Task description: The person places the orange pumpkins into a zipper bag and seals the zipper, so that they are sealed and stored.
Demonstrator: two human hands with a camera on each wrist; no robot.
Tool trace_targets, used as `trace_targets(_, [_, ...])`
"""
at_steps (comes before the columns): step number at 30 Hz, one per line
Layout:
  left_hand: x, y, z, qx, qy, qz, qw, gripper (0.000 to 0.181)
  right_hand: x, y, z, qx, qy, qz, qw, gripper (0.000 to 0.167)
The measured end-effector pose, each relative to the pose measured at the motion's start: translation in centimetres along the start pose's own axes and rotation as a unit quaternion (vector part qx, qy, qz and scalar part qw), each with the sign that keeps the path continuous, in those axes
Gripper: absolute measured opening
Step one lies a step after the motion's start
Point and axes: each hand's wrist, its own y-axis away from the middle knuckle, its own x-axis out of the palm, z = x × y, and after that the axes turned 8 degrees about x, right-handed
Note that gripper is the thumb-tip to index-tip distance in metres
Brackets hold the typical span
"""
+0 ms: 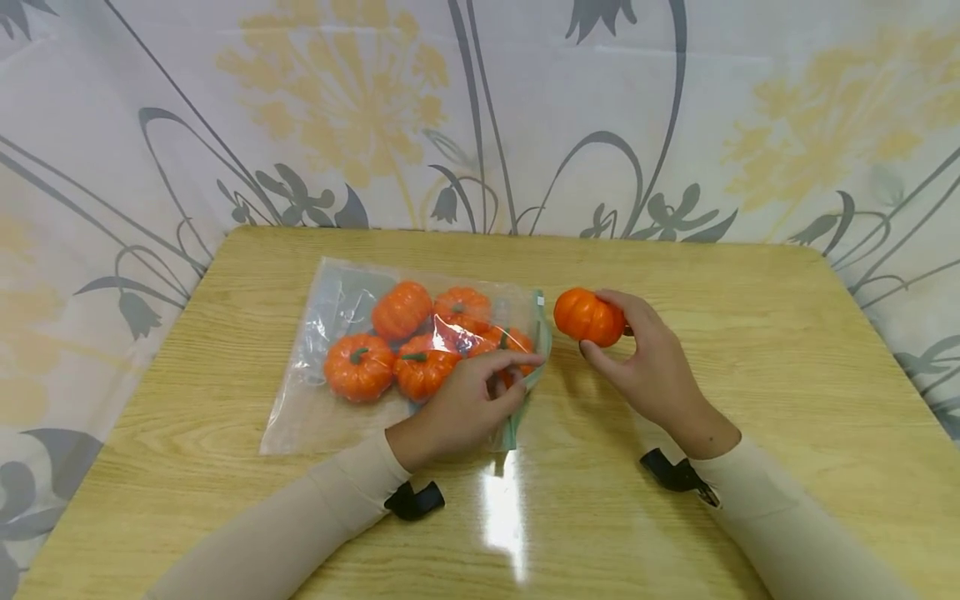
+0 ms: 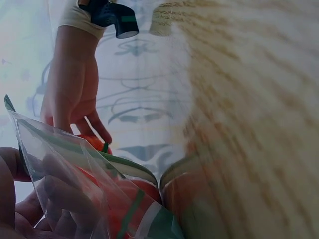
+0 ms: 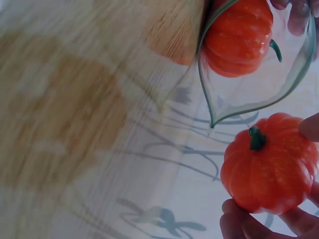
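Observation:
A clear zip bag [image 1: 300, 417] with a green-edged mouth lies on the table, holding several small orange toy pumpkins [image 1: 360, 367] with green stems. At its mouth my left hand [image 1: 468, 400] pinches the upper plastic, and the edge stands raised in the left wrist view, the fingers partly seen through the film. To the right of the mouth, my right hand [image 1: 656, 367] grips another toy pumpkin [image 1: 588, 317] between thumb and fingers. In the right wrist view this pumpkin [image 3: 271, 164] is apart from the parted bag mouth [image 3: 259, 107], with one pumpkin [image 3: 239, 37] just inside it.
The wood-grain table [image 1: 750, 333] is glossy and reflects light near its front. A flower-patterned cloth [image 1: 510, 108] hangs behind it and along both sides. Dark wrist-worn straps [image 1: 416, 502] sit at both cuffs.

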Motion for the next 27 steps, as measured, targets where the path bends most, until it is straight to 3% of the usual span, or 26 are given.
trace_targets(13, [0.19,0.00,0.19,-0.010,0.009,-0.001,0.9999,0.038,-0.28,0.13,-0.44,0.067,-0.063,0.046,0.9947,0.055])
trace_targets(21, [0.20,0.10,0.32,-0.007,0.010,0.004,0.9999,0.037,-0.54,0.32,-0.38,0.125,-0.110,0.088,0.9821,0.053])
trace_targets(27, [0.08,0.02,0.20,0.000,0.009,0.005,0.9999,0.037,-0.49,0.29,-0.44,0.136,-0.116,0.098,0.9789,0.053])
